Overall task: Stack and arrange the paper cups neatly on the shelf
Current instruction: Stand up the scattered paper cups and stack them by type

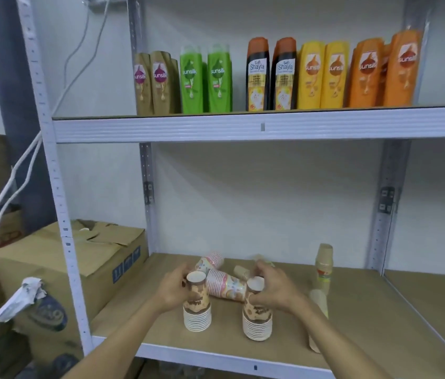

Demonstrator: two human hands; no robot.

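Note:
Two upside-down stacks of brown-printed paper cups stand near the front of the brown lower shelf. My left hand grips the left stack near its top. My right hand grips the right stack the same way. Behind them lie two pink-printed stacks on their sides, one between my hands and one farther back. A small tan cup lies beside them. At the right, a tan stack stands upright, and another tan stack lies partly hidden behind my right forearm.
The upper shelf holds a row of shampoo bottles. Cardboard boxes sit to the left of the white shelf post. White cables hang at the left. The shelf's right half is bare board.

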